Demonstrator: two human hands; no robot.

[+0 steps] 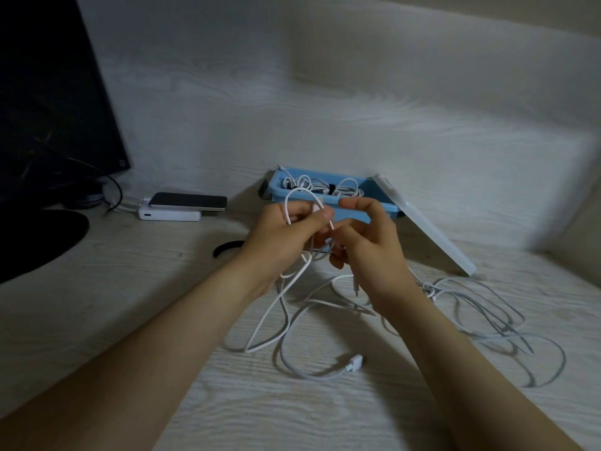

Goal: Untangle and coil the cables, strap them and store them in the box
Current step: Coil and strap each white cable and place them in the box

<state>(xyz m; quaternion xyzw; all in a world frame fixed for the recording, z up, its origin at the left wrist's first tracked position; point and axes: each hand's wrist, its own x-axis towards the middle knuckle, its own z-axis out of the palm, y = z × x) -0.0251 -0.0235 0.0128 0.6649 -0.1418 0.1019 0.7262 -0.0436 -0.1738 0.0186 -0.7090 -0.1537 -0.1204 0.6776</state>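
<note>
Above the pale wood-grain desk (130, 288), left hand (286, 232) and right hand (367, 242) both pinch a thin white cable (302, 189), shaping a loop. Beyond them, the blue plastic box (383, 198) already holds coiled white cables (344, 185). A loose grey-white tangle (471, 307) lies near right, seemingly still to coil.

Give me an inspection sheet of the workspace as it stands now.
Surface: pale wood-grain desk.
Job's things: open blue box holding coiled cables; lid leaning against its right end; black strap lying on the desk.
Clutter: phone on a white power bank.
Hands: left hand and right hand both grip one white cable above the desk.
Cables: loose cables tangled on the desk, one plug showing.
Surroundings: dark monitor at left, pale wall behind.
</note>
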